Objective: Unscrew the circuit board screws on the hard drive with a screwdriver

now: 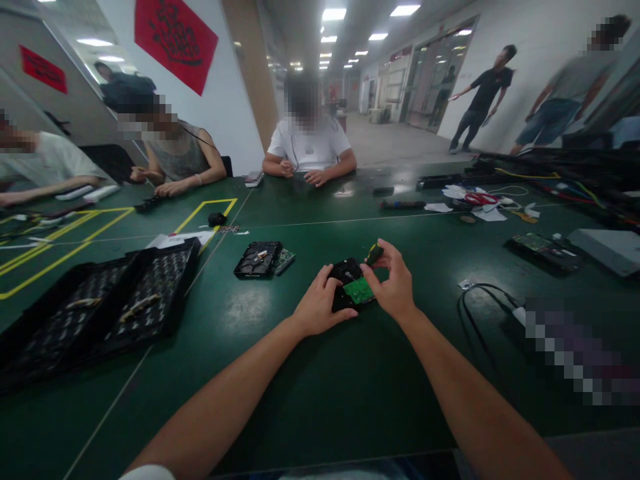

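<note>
A black hard drive with a green circuit board [359, 290] lies on the green table in front of me. My left hand [323, 297] grips its left side, fingers at the far edge and thumb along the near edge. My right hand [393, 280] pinches a short screwdriver with a yellow and black handle [373, 253] above the drive's right side. The screwdriver's tip is hidden, so whether it touches a screw I cannot tell. Left of my hands sits a square black frame [257, 260], with a loose circuit board [285, 261] against its right edge.
Two black trays [145, 297] lie at the left. At the right are another drive-like unit with a board [543, 252], a grey box [607, 250] and a black cable [463, 320]. Papers and wires [483, 200] lie farther back. A person in white [310, 147] sits opposite.
</note>
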A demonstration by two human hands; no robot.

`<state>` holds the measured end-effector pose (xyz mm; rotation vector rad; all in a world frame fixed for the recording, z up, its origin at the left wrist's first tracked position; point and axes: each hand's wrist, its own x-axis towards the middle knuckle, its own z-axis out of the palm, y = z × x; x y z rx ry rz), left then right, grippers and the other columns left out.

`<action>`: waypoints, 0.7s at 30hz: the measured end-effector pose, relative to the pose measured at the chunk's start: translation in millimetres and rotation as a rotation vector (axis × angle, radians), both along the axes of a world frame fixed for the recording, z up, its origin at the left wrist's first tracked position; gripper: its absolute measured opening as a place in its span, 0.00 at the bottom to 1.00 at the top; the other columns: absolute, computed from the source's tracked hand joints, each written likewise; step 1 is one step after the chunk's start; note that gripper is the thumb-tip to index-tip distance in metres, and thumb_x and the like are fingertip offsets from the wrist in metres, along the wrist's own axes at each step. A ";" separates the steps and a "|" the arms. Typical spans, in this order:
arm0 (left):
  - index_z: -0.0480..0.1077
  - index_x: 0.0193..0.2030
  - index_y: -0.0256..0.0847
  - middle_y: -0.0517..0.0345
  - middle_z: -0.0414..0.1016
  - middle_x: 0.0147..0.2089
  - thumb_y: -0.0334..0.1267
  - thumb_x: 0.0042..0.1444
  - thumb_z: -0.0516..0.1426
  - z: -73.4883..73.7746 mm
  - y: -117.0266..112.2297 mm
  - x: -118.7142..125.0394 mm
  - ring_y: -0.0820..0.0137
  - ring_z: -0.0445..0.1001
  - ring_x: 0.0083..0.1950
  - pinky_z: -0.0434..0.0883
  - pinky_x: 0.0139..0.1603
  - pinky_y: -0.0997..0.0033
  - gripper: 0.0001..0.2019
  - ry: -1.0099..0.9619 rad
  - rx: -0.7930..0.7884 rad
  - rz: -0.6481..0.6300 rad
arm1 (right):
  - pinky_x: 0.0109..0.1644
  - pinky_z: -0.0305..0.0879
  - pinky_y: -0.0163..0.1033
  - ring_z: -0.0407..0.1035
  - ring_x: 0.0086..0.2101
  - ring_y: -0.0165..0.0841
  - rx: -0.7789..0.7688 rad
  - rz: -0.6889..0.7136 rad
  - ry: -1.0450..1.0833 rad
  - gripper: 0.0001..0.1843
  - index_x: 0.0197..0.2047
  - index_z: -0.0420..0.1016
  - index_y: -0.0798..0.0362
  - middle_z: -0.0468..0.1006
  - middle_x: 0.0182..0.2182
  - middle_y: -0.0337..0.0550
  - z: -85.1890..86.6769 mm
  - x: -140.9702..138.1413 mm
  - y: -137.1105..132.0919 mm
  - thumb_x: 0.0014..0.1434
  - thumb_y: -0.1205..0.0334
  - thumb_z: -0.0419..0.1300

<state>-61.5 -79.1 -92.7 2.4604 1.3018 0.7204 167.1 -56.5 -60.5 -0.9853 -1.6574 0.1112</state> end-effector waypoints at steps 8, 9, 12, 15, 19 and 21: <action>0.63 0.63 0.41 0.33 0.42 0.80 0.67 0.56 0.65 1.1 -1.5 0.1 0.40 0.48 0.82 0.62 0.76 0.38 0.40 -0.005 -0.022 0.019 | 0.47 0.81 0.55 0.76 0.40 0.40 0.055 -0.057 -0.065 0.32 0.73 0.61 0.40 0.76 0.50 0.48 6.2 1.4 -2.6 0.69 0.57 0.64; 0.63 0.63 0.41 0.33 0.42 0.80 0.68 0.56 0.65 1.3 -1.6 0.0 0.40 0.48 0.82 0.62 0.76 0.38 0.40 -0.005 -0.022 0.018 | 0.48 0.81 0.55 0.76 0.40 0.41 0.044 -0.054 -0.062 0.34 0.74 0.59 0.40 0.77 0.50 0.49 5.7 0.6 -2.9 0.69 0.57 0.63; 0.63 0.63 0.40 0.33 0.43 0.80 0.67 0.56 0.65 1.3 -1.5 -0.4 0.40 0.49 0.81 0.61 0.76 0.39 0.40 -0.003 -0.020 0.015 | 0.49 0.81 0.56 0.77 0.41 0.42 0.018 -0.046 -0.054 0.38 0.77 0.54 0.42 0.77 0.52 0.50 3.4 -0.8 -3.2 0.69 0.58 0.62; 0.63 0.64 0.41 0.34 0.43 0.80 0.67 0.56 0.65 0.8 -1.3 -0.4 0.40 0.50 0.81 0.62 0.76 0.38 0.40 -0.005 -0.021 0.015 | 0.48 0.82 0.56 0.77 0.41 0.42 0.011 -0.038 -0.057 0.38 0.76 0.57 0.43 0.76 0.54 0.51 1.7 0.0 -2.1 0.67 0.56 0.65; 0.63 0.64 0.42 0.35 0.44 0.80 0.66 0.55 0.66 0.2 -1.2 -0.1 0.39 0.50 0.81 0.62 0.76 0.37 0.40 -0.004 -0.017 0.021 | 0.47 0.82 0.57 0.77 0.39 0.42 0.010 -0.051 -0.064 0.38 0.75 0.58 0.41 0.76 0.51 0.50 1.9 1.8 -0.3 0.67 0.54 0.66; 0.64 0.64 0.41 0.34 0.44 0.80 0.67 0.56 0.66 0.3 -1.3 -0.2 0.40 0.50 0.81 0.62 0.76 0.37 0.39 -0.001 -0.018 0.021 | 0.48 0.82 0.57 0.78 0.40 0.42 -0.006 -0.043 -0.044 0.40 0.77 0.54 0.41 0.78 0.52 0.51 2.1 1.1 -0.4 0.67 0.56 0.65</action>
